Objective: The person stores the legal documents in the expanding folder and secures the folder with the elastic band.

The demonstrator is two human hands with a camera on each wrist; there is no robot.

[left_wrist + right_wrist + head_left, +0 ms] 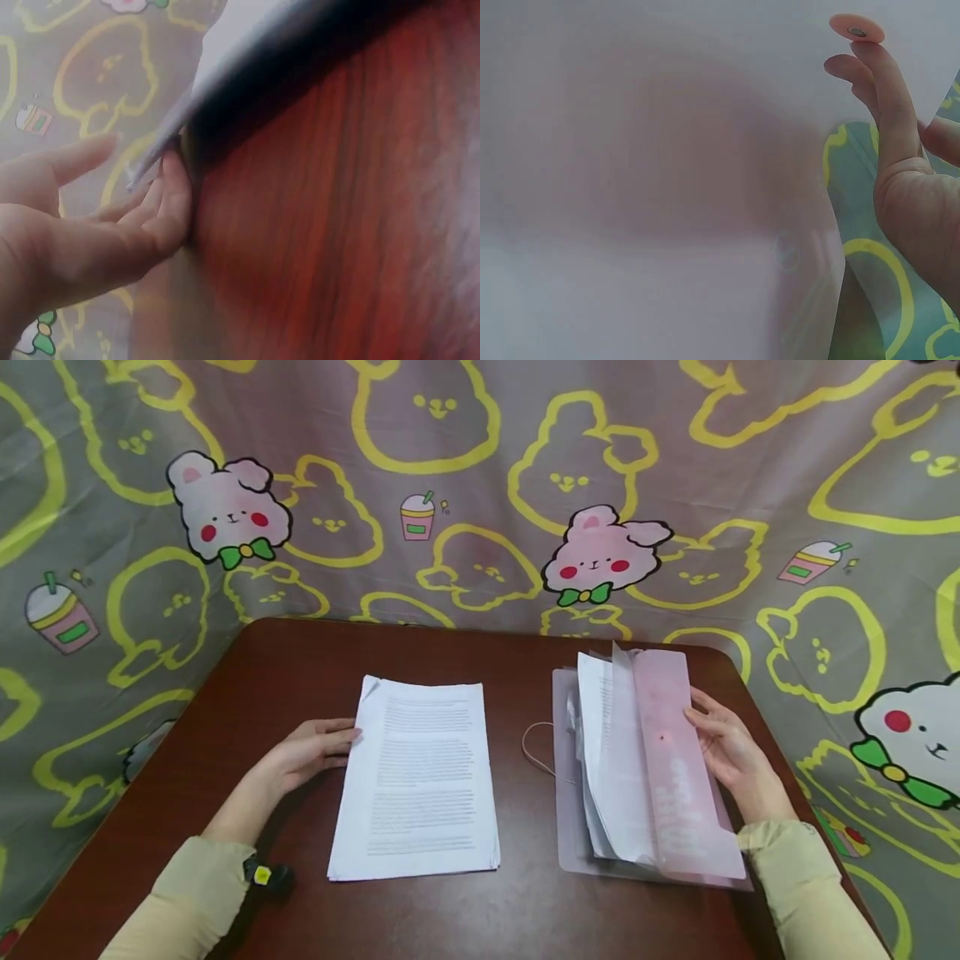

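A stack of printed paper (423, 785) lies at the middle left of the table in the head view. At its left edge is my left hand (311, 752). In the left wrist view those fingers (176, 199) reach under the raised edge of the sheets (244, 34), with the thumb apart from them. To the right lies a translucent pink document folder (566, 827) with papers (600, 718) inside. My right hand (727, 747) holds its flap (667, 760) by the right edge. In the right wrist view, the fingertips touch the flap near a round pink button (856, 28).
A thin elastic cord loop (536, 752) sticks out from the folder's left side. The dark red-brown wooden table (525, 910) has rounded far corners. Cartoon-printed fabric (480, 510) hangs around it. A black device with a yellow mark (266, 875) is at the left cuff.
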